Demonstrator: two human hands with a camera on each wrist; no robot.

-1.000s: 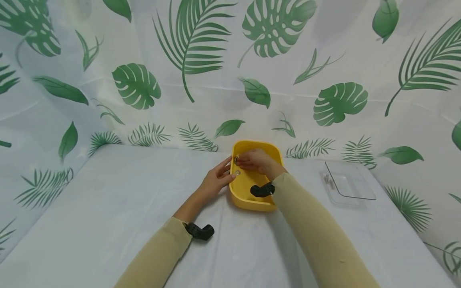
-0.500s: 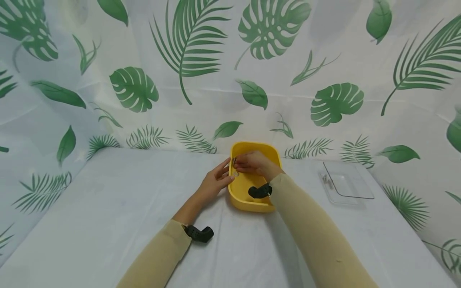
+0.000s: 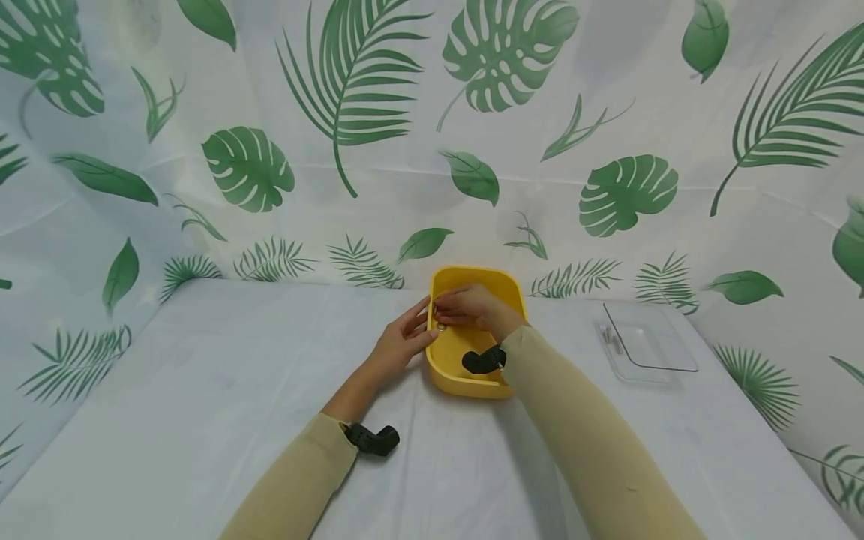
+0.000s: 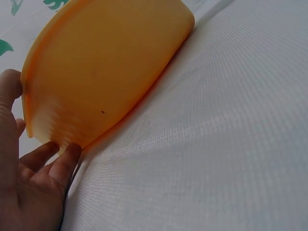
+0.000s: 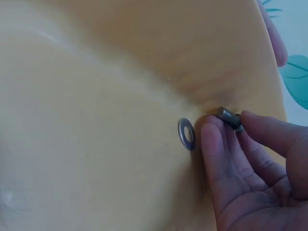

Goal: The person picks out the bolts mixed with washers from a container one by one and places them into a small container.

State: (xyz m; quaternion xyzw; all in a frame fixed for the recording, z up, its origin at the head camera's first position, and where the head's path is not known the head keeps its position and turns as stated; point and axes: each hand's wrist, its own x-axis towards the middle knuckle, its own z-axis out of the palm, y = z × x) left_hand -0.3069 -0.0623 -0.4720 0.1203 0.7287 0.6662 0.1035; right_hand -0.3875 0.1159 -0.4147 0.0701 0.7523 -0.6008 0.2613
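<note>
In the head view, a yellow bin [image 3: 466, 386] stands on the white cloth near the back. My left hand [image 3: 398, 345] holds its left wall, thumb at the rim and fingers against the outside; the left wrist view shows these fingers [image 4: 65, 166] touching the wall low down. My right hand [image 3: 475, 307] reaches inside the bin. In the right wrist view it pinches a small threaded metal bolt [image 5: 227, 115] between thumb and fingers, which hide part of it. A flat metal washer [image 5: 186, 134] sits tilted beside the fingertips, inside the bin.
A clear plastic box [image 3: 648, 349] with a dark line along its edge stands to the right on the cloth [image 3: 270, 375]. Small metal pieces [image 3: 613, 339] lie at its left side. A leaf-printed sheet [image 3: 378, 195] hangs close behind the bin.
My right hand has shifted slightly left toward the bin's left wall, and its fingers now cover the bolt in the head view. The left hand stays on the wall.
</note>
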